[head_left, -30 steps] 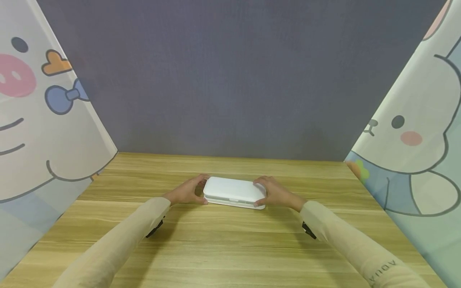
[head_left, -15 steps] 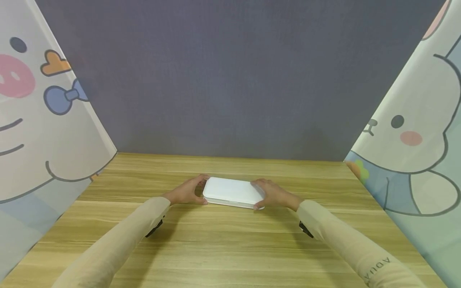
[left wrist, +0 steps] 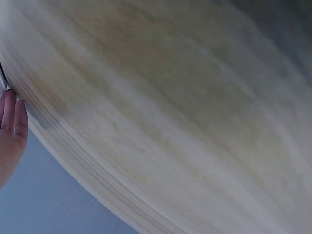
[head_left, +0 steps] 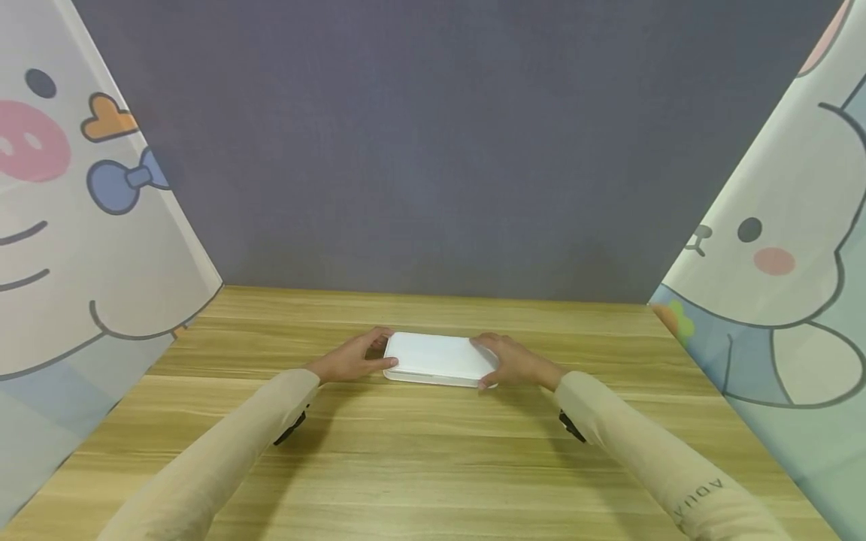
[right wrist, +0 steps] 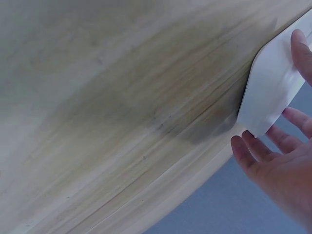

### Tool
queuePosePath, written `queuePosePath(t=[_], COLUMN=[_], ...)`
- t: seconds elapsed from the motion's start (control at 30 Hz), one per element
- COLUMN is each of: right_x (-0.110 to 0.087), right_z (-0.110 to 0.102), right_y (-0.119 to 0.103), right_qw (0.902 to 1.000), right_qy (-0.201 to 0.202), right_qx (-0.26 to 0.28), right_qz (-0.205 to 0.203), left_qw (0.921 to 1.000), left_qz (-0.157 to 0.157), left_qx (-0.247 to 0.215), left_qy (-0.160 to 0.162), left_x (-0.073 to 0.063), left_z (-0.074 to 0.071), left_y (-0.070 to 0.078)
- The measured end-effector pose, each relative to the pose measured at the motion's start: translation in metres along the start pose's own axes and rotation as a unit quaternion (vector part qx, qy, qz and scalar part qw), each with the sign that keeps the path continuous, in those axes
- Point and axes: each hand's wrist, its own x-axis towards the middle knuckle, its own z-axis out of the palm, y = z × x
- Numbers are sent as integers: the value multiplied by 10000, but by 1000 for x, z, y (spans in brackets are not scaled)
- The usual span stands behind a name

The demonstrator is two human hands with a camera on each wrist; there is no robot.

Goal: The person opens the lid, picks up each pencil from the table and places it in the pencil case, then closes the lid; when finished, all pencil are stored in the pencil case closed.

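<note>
A flat white case (head_left: 436, 355) with rounded corners lies on the wooden table, its lid down over the base and a thin seam along the front. My left hand (head_left: 350, 358) holds its left end, thumb at the front corner of the lid and fingers behind. At the other end, my right hand (head_left: 512, 362) grips the case with the thumb on the front side and fingers over the back edge. In the right wrist view the white case (right wrist: 270, 78) sits between the thumb and fingers. The left wrist view catches only the fingers (left wrist: 20, 114) at its edge.
The wood-grain table (head_left: 433, 458) runs back to a dark grey panel (head_left: 433, 150). Cartoon-printed panels stand at both sides, a pig-like figure (head_left: 88, 225) on the left and a rabbit (head_left: 778, 225) on the right.
The gap at the front of the white case has narrowed as its lid came down. My left thumb has moved up from the front side to the lid's corner. The right hand stays at its end.
</note>
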Motion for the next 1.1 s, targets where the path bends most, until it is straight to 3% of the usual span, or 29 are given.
queuePosePath(t=[0.37,1.1], right_x=[10,19], right_z=[-3,-6], right_y=[4,9], right_qw=[9997,9996], right_qy=[-68,-3], right_qx=[-71,51], right_qz=[-206,-286], left_qw=[9987,9968], left_qz=[-450,-478], left_qx=[148,576], left_qy=[172,265], left_x=[-1,1], left_z=[-1,0], left_y=[3,2])
